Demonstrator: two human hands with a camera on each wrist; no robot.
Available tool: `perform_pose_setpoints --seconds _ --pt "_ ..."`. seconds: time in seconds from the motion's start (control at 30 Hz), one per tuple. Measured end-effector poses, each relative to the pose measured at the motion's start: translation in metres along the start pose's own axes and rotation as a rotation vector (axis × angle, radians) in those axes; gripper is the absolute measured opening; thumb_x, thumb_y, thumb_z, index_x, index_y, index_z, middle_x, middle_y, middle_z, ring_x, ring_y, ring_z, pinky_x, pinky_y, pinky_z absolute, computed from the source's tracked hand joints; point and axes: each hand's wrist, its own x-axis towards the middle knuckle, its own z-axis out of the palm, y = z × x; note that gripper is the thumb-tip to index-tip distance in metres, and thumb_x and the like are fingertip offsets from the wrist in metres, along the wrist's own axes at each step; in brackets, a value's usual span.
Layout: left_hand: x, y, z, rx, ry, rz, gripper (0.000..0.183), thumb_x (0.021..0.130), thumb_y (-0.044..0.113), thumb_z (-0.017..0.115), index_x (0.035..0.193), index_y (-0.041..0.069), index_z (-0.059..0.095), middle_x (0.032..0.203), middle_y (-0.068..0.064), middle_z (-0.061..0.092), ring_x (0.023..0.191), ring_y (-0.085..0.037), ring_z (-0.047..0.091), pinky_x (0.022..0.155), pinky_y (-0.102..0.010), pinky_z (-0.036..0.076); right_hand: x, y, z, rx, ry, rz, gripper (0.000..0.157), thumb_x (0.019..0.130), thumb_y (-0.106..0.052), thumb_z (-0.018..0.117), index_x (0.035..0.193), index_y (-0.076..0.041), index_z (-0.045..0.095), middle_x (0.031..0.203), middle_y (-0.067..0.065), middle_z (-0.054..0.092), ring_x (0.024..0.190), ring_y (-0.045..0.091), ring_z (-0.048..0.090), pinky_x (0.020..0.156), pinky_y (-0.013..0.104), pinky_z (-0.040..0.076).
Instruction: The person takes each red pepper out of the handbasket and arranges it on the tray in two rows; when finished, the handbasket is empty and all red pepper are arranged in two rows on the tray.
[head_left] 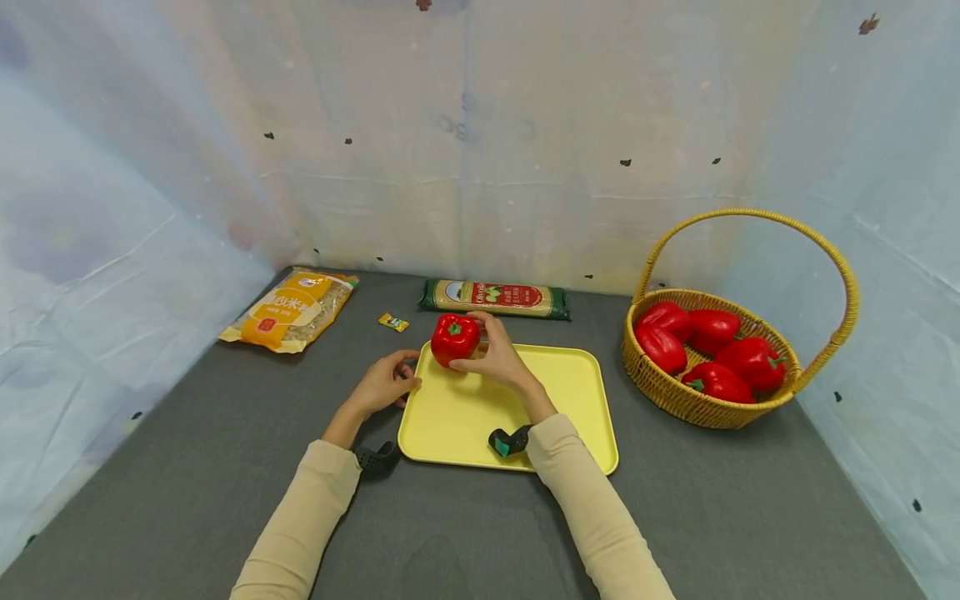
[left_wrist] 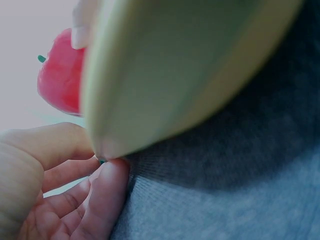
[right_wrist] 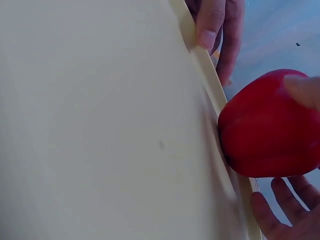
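Note:
A red bell pepper (head_left: 454, 340) with a green stem sits at the far left corner of a yellow tray (head_left: 480, 417). Around its right side curls my right hand (head_left: 497, 354), the thumb in front and the fingers behind. In the right wrist view the thumb lies on the bell pepper (right_wrist: 270, 130), while some fingers stand a little off it. My left hand (head_left: 385, 382) is at the tray's left edge. Its thumb and a finger pinch the rim in the left wrist view, where the tray (left_wrist: 150, 75) partly hides the bell pepper (left_wrist: 62, 80).
A wicker basket (head_left: 667, 400) with a tall handle holds several red bell peppers on the right. Behind the tray lies a long green-ended packet (head_left: 495, 298). A small yellow sachet (head_left: 393, 322) and an orange grain bag (head_left: 292, 310) lie at the back left.

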Motion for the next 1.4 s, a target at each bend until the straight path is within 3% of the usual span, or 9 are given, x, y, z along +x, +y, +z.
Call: perform_pose_setpoints --seconds 0.27,0.53,0.77,1.0,1.23,1.4 --pt "0.001 -0.001 -0.001 0.013 -0.004 -0.006 0.051 0.088 0.010 0.063 0.134 0.001 0.043 0.088 -0.011 0.054 0.062 -0.018 0.052 0.050 -0.030 0.053 0.009 0.020 0.003 0.011 0.018 -0.004 0.081 0.073 -0.002 0.077 0.140 -0.002 0.030 0.130 0.025 0.034 0.117 0.041 0.045 0.095 0.050 0.044" --pt "-0.001 0.001 0.000 -0.003 -0.001 -0.005 0.050 0.088 0.009 0.063 0.133 0.001 0.045 0.087 -0.011 0.054 0.061 -0.018 0.052 0.050 -0.031 0.053 0.018 0.040 0.008 -0.039 0.049 0.007 0.083 0.075 -0.006 0.077 0.143 -0.005 0.029 0.131 0.015 0.037 0.118 0.029 0.047 0.095 0.039 0.046" --pt "-0.002 0.002 0.000 -0.002 0.001 -0.006 0.050 0.088 0.009 0.063 0.134 0.001 0.044 0.087 -0.011 0.054 0.061 -0.018 0.052 0.050 -0.031 0.053 0.018 0.039 0.007 -0.047 0.012 0.016 0.090 0.075 -0.008 0.078 0.147 -0.006 0.023 0.134 0.018 0.032 0.120 0.032 0.046 0.094 0.042 0.047" --pt "-0.001 0.000 0.000 -0.002 0.000 -0.004 0.050 0.088 0.009 0.063 0.134 0.001 0.044 0.088 -0.012 0.054 0.062 -0.018 0.051 0.051 -0.031 0.053 0.014 0.032 0.000 -0.126 -0.008 0.056 0.092 0.076 -0.015 0.078 0.148 -0.014 0.021 0.138 0.015 0.031 0.121 0.029 0.045 0.094 0.042 0.047" --pt "-0.001 -0.001 0.000 -0.010 -0.001 0.005 0.050 0.088 0.010 0.063 0.134 0.001 0.045 0.088 -0.012 0.054 0.063 -0.018 0.052 0.050 -0.031 0.053 0.007 0.023 -0.016 -0.192 -0.084 0.049 0.088 0.080 -0.018 0.073 0.148 -0.009 0.019 0.141 0.023 0.028 0.123 0.037 0.043 0.095 0.051 0.044" --pt "0.000 -0.002 -0.001 -0.022 -0.007 0.008 0.051 0.088 0.010 0.064 0.134 0.001 0.044 0.088 -0.012 0.055 0.063 -0.018 0.052 0.050 -0.031 0.053 -0.001 0.014 -0.034 -0.267 -0.149 0.062 0.084 0.082 -0.022 0.071 0.148 -0.008 0.020 0.140 0.023 0.032 0.122 0.036 0.044 0.093 0.048 0.046"
